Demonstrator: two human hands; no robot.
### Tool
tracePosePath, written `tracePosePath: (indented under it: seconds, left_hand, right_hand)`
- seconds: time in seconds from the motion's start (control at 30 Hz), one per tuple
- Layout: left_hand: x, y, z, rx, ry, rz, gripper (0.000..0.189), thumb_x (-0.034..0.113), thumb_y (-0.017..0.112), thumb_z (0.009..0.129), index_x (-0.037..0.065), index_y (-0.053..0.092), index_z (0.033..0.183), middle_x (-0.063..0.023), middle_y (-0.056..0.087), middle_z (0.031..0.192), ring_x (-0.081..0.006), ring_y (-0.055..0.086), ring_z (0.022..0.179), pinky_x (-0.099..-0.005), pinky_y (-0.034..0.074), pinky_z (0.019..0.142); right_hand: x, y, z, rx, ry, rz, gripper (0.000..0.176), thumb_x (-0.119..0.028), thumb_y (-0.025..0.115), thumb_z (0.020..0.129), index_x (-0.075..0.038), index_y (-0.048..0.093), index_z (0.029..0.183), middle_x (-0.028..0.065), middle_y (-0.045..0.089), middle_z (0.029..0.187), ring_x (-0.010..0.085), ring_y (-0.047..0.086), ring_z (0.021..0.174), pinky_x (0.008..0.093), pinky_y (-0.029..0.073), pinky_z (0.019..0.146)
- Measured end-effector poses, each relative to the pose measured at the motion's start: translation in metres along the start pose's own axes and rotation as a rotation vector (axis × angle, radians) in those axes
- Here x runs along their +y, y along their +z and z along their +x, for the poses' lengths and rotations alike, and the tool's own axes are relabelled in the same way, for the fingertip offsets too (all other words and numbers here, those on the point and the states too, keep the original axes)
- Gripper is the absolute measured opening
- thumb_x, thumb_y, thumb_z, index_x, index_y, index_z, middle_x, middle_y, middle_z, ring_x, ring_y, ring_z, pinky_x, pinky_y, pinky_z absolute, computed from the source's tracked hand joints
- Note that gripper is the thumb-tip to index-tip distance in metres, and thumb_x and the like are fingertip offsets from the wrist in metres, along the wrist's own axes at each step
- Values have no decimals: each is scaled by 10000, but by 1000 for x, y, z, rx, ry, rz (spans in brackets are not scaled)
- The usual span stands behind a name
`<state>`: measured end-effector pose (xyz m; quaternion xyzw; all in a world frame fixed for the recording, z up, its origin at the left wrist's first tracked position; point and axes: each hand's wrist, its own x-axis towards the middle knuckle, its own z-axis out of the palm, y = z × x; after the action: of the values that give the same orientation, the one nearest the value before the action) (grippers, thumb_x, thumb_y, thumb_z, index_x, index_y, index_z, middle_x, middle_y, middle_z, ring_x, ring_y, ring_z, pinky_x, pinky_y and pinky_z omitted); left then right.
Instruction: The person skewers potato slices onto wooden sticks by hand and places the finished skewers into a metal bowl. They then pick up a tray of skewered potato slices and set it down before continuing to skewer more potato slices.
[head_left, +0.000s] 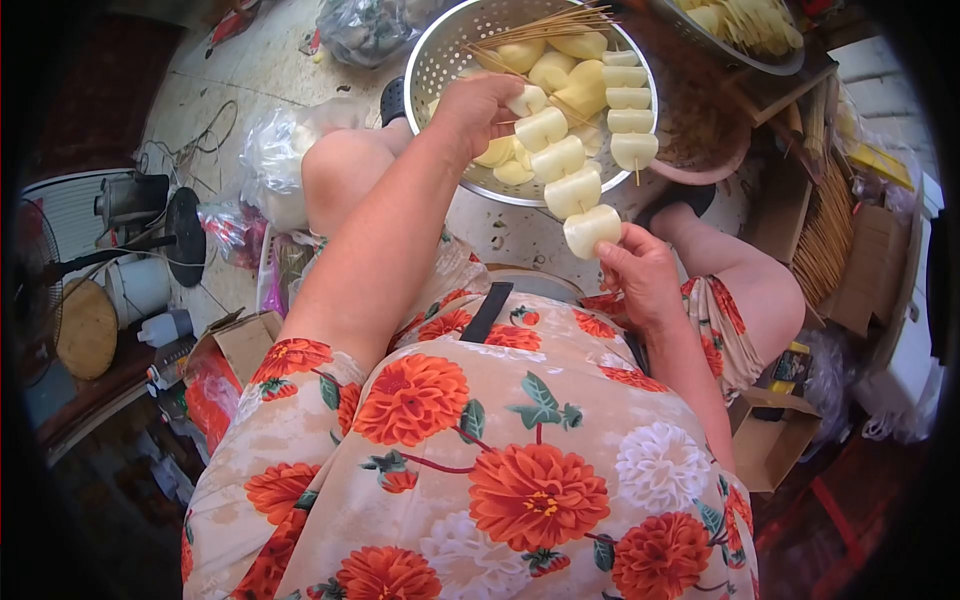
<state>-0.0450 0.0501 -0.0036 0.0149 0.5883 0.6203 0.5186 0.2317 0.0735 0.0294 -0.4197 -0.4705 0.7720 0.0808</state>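
Between my two hands hangs a skewer threaded with several pale, thick slices (558, 160), slanting from upper left to lower right. My left hand (478, 112) is closed on the slice at its upper end. At the lower end, the fingers of my right hand (635, 268) pinch the last slice. Behind them is a perforated metal colander (432, 62) with yellowish peeled pieces (583, 88) inside. Thin wooden sticks (540, 27) lie across its top. A second loaded skewer (630, 97) rests against the colander's right side.
A second colander (790, 62) with pale pieces stands at the upper right, above a pinkish basin (735, 160). Many wooden sticks (825, 235) lie at the right. Plastic bags (275, 165), a fan (185, 237) and a cardboard box (245, 345) are at the left.
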Motion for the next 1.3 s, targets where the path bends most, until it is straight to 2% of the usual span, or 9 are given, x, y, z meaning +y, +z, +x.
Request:
tracePosePath:
  seconds: [0.13,0.23,0.3,0.53,0.83,0.93,1.0,1.13,1.3]
  left_hand:
    - [4,0,-2,-23,-92,91,243,145,644,811,28,601,1020,-105,637,908,-205,616,825,-392,540,733]
    - [3,2,-6,-36,-110,167,250,169,639,824,31,606,1029,-98,638,922,-212,606,862,-435,510,796]
    - [2,2,-8,-34,-131,149,289,162,644,814,-2,594,1047,-127,631,971,-275,591,954,-498,446,852]
    - [1,0,-9,-78,-185,156,326,170,655,814,-9,575,1074,-125,616,994,-290,589,952,-505,460,842]
    - [6,2,-16,-98,-202,238,340,186,646,823,-7,571,1093,-128,614,1024,-272,603,934,-475,494,815]
    - [4,2,-17,-92,-181,272,317,186,638,827,-2,571,1072,-122,615,1009,-259,608,919,-432,511,784]
    - [-1,5,-20,-115,-103,133,286,168,661,816,58,562,1060,-62,617,967,-171,620,810,-353,539,722]
    - [-8,11,-26,-88,-57,157,335,97,700,787,89,543,1083,-46,608,981,-155,612,823,-308,520,656]
    - [-3,13,-31,-108,-78,224,335,105,701,786,98,541,1080,-30,610,974,-148,607,804,-288,503,631]
  right_hand:
    - [0,1,-1,-1,-3,1,153,-108,651,818,-17,624,938,-19,553,683,40,438,538,179,345,484]
    - [2,2,-1,8,4,33,160,-101,652,817,-11,620,945,-16,553,681,40,437,536,180,344,481]
    - [4,2,-1,19,6,44,163,-96,652,816,-9,619,950,-16,553,679,40,437,533,178,344,479]
    - [7,2,1,17,1,56,160,-97,648,820,-7,618,950,-17,548,674,39,436,533,174,341,476]
    - [9,2,1,16,-3,35,152,-95,646,819,-9,613,940,-22,535,663,37,420,527,177,332,471]
    - [9,2,2,13,-2,44,150,-95,646,819,-13,614,940,-21,534,662,40,419,529,178,333,474]
    - [8,3,3,39,5,67,148,-96,647,820,-16,614,940,-20,536,664,43,422,531,182,338,478]
    - [9,4,5,27,8,18,144,-97,647,824,-14,613,936,-17,544,670,48,434,536,187,348,486]
    - [12,4,5,15,1,15,150,-95,647,824,-10,616,944,-18,548,672,46,438,538,187,350,490]
